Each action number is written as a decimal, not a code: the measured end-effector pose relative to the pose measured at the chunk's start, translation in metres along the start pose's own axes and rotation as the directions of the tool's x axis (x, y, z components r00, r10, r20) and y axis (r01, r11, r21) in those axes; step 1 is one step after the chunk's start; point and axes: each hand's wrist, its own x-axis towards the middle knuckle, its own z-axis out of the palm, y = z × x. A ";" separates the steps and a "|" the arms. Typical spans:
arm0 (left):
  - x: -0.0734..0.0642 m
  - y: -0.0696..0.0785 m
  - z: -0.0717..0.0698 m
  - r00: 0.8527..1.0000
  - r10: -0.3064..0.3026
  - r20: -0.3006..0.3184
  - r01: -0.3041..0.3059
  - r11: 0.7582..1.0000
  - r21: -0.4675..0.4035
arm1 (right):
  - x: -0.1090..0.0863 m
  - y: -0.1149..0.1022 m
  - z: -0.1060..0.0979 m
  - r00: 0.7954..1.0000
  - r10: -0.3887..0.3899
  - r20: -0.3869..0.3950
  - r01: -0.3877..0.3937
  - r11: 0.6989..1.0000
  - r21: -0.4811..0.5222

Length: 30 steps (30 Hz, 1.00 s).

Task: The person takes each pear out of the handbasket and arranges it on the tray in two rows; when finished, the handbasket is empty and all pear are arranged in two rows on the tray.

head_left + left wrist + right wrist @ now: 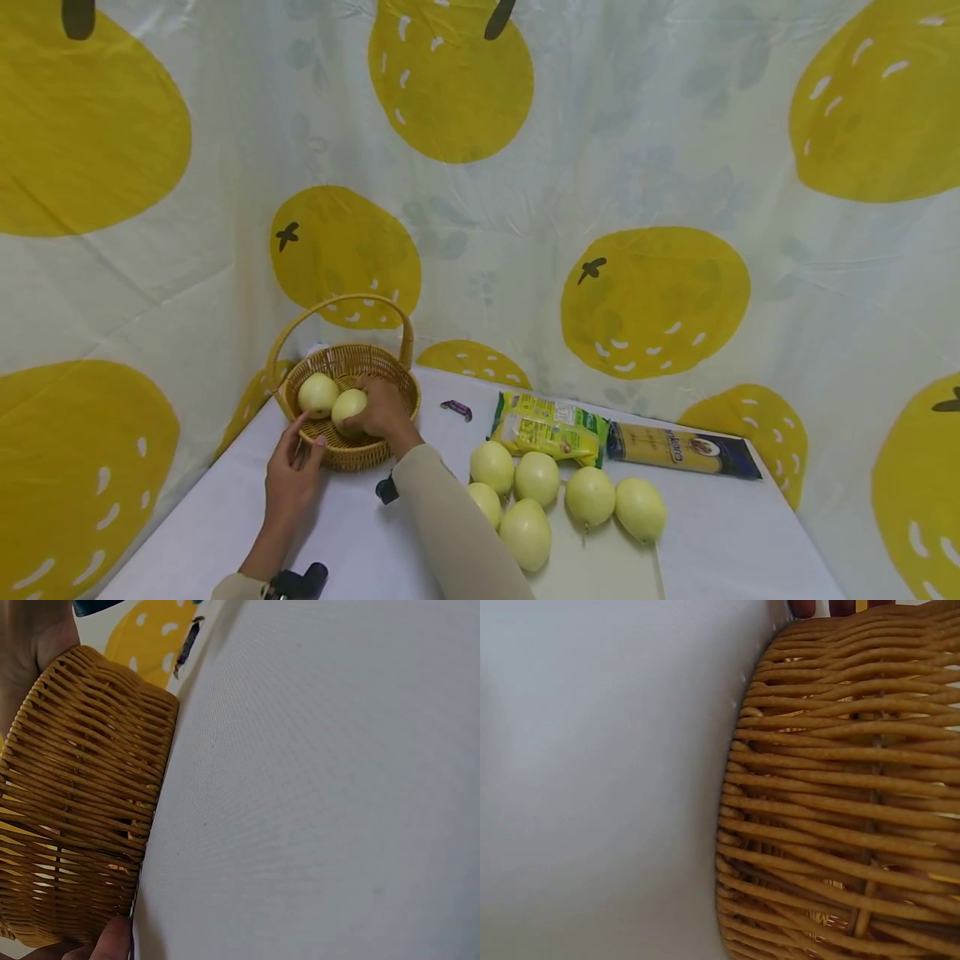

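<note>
A wicker basket (358,457) with an arched handle stands at the left of the table. Two pale yellow pears are inside; the left pear (318,395) lies by itself. My right hand (381,408) reaches over the rim and grips the other pear (348,410), its fingers partly hidden behind the fruit. With thumb and fingertips, my left hand (294,471) touches the outside of the basket at its front left. In the left wrist view, these fingertips (114,939) rest low against the woven wall (82,787). The right wrist view is mostly basket side (840,795) and white cloth.
Several more pears (526,535) lie right of the basket, on and around a white tray (600,575). Behind them are a yellow-green packet (551,427) and a dark-ended pasta packet (682,450). A small purple wrapped item (457,409) lies near the back edge.
</note>
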 end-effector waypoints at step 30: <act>0.000 0.002 -0.001 1.000 -0.014 0.002 0.014 1.000 -0.019 | -0.003 0.004 0.001 0.920 -0.195 -0.340 0.263 0.951 0.164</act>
